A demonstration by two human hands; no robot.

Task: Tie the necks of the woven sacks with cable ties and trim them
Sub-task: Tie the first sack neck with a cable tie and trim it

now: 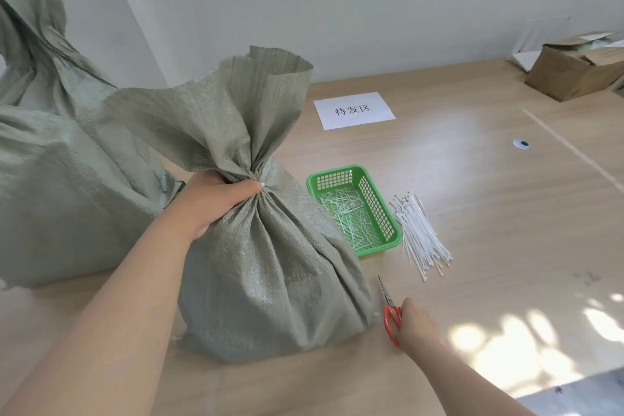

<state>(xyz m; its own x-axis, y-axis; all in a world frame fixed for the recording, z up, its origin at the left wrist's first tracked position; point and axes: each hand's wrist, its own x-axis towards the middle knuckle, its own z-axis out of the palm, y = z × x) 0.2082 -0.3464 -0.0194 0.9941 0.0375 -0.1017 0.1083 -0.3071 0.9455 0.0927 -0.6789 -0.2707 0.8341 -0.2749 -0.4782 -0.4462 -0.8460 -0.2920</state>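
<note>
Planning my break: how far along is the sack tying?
Done: cut tie ends lie in the green basket; the sack behind looks gathered. In hand: left hand grips the front sack by its neck, right hand is on the scissors. Remaining: no tie visible there; spare cable ties lie ready.

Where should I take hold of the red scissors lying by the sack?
By the red handle loops, coming from the near side: the scissors lie flat on the table with closed blades pointing away and the loops toward you, at the right hand.
</note>
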